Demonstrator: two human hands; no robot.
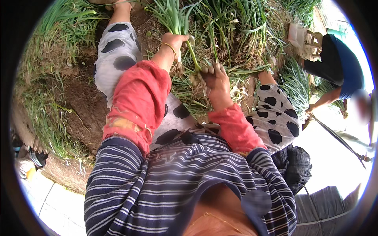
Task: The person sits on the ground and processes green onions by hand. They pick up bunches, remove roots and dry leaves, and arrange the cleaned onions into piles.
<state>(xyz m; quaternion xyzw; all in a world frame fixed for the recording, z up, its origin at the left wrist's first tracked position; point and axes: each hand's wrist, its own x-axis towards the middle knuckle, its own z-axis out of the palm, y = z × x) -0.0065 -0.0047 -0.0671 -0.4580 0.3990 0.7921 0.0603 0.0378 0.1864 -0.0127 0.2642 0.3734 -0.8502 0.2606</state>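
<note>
A bunch of long green onion-like plants (174, 17) is clasped in my left hand (171, 44), which wears a yellow bangle. Their leaves fan out ahead of the fist, and pale roots hang below it. One paler stalk (193, 56) slants from beside the left thumb down to my right hand (218, 84). The soil-darkened fingers of that hand are curled at the stalk's root end, pinching it. Loose leaves and root trimmings (189, 100) litter the ground between my legs.
A large heap of the same plants (236, 26) lies ahead, with another pile (65, 26) at the left. Bare soil (84, 103) shows beside my left leg. At the right a person in blue (351, 65) bends over bundled greens (295, 85), near a small wooden stool (315, 44).
</note>
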